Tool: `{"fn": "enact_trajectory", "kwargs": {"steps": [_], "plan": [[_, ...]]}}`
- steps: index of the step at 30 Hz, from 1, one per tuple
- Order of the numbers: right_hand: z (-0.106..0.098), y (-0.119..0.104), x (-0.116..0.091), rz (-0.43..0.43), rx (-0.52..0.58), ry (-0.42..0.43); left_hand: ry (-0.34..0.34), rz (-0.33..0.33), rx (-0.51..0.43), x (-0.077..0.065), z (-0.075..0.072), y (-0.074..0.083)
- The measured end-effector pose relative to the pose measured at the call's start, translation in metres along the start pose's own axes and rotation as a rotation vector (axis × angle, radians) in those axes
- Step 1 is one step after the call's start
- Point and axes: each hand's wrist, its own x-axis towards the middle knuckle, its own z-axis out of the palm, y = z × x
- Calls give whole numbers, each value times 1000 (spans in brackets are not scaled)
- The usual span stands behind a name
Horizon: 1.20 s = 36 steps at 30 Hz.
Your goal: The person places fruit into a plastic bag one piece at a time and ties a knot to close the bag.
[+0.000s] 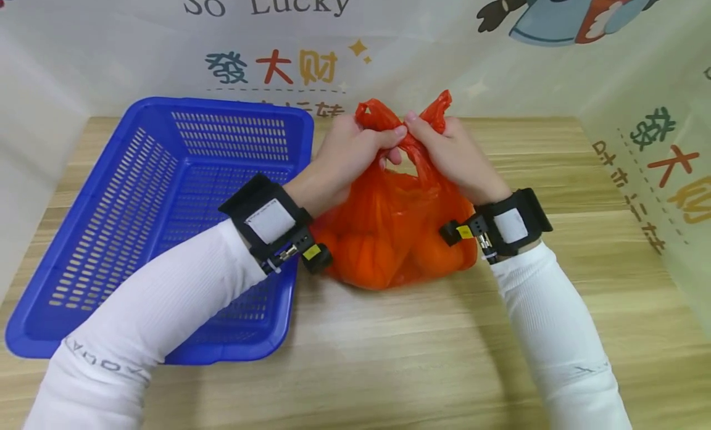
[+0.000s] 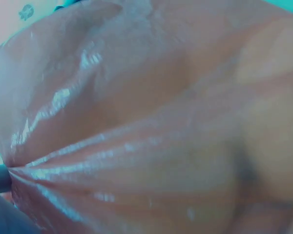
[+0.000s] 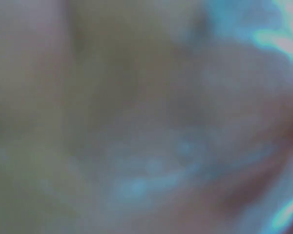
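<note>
A thin red plastic bag (image 1: 383, 232) with rounded orange things inside sits upright on the table, right of the basket. My left hand (image 1: 355, 146) grips one of its handles, thumb pointing right. The other handle is pinched in my right hand (image 1: 444, 146). The two handles cross between my thumbs, with a small gap under the crossing. Stretched, shiny bag plastic (image 2: 112, 146) fills the left wrist view, pulled into folds toward the left edge. In the right wrist view the bag (image 3: 185, 161) is very close and blurred.
A blue plastic basket (image 1: 294, 294) with slotted walls stands on the left, partly under my left forearm. The wooden table (image 1: 389, 362) ends at a printed cloth backdrop (image 1: 411, 47) behind, which also rises along the right side.
</note>
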Motion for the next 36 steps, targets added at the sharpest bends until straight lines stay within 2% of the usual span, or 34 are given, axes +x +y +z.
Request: {"fn": "enact_trajectory", "kwargs": {"steps": [4, 7, 13, 18, 22, 25, 28, 34, 36], "plan": [[-4, 3, 7, 51, 80, -42, 15, -58, -42, 6, 1, 1], [-5, 4, 8, 55, 116, -51, 13, -70, -78, 7, 1, 1], [-3, 2, 7, 78, 181, -51, -24, 4, -176, 5, 0, -2], [-5, 1, 5, 102, 288, -75, -146, 62, -241, 3, -7, -6], [-5, 4, 3, 74, 325, -81, -258, 88, -285, 3, -14, -7], [-5, 7, 2, 27, 322, -86, -298, 97, -272, 4, -16, -6], [-6, 11, 2, -10, 330, -98, -301, 86, -222, 4, -16, -5], [-8, 12, 1, -52, 260, -117, -228, 19, -168, 7, -12, -3], [-8, 10, 0, -50, 225, -111, -215, -3, -125, 8, -11, -1]]}}
